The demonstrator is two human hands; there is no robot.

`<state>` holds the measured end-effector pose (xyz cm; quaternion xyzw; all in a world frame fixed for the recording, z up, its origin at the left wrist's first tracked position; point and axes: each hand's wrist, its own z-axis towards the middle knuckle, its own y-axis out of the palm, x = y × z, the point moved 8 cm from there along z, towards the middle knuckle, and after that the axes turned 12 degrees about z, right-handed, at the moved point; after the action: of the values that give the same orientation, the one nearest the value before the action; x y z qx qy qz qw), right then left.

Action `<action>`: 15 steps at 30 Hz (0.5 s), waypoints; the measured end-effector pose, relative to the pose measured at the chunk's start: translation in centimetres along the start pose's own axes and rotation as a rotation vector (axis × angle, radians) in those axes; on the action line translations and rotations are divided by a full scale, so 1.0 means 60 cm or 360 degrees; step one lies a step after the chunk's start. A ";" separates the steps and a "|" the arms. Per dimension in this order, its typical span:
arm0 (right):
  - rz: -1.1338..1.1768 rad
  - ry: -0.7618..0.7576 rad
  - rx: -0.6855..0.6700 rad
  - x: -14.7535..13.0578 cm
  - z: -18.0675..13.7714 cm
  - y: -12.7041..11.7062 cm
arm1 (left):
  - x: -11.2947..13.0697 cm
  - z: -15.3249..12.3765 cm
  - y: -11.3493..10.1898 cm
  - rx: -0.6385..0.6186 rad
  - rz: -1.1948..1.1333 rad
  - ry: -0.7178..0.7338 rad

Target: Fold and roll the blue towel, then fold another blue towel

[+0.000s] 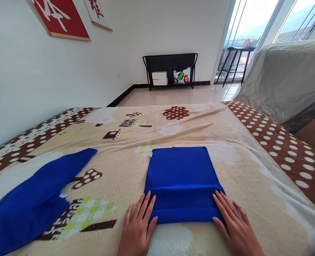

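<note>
A folded blue cloth (182, 167) lies in front of me on the patterned blanket (120, 199), with a small white tag at its far left corner. Its near part is turned over in a band, and a crease runs across it. My left hand (138, 227) rests on the near left corner, fingers stretched out and thumb at the edge. On the near right corner lies my right hand (235, 227), palm down with its fingers extended. A second blue cloth (37, 199) sits crumpled at the left, showing a white label.
The blanket has brown polka-dot borders. Beyond it, a black rack (170, 64) holds white boxes (159, 78) and a printed bag (182, 75). A grey covered bulk (293, 74) stands at the right, near a dark stool (238, 49) and a cardboard box (313, 133).
</note>
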<state>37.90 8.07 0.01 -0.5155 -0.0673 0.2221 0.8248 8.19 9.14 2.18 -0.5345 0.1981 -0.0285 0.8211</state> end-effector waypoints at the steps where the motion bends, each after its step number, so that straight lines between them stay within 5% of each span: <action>1: 0.0006 -0.0019 -0.0022 0.010 -0.008 -0.001 | -0.014 -0.007 0.003 -0.0003 0.0000 -0.0024; 8: 0.0137 -0.0063 -0.0010 0.034 -0.032 -0.021 | -0.036 -0.037 -0.034 0.0361 -0.0103 -0.0060; 15: 0.0166 -0.0095 0.0061 0.073 -0.068 -0.037 | -0.038 -0.054 -0.048 0.0259 -0.0197 0.0288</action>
<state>43.85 5.80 -0.42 -0.4955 -0.0607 0.2813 0.8196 5.44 5.72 4.25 -0.4726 0.2350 -0.1433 0.8372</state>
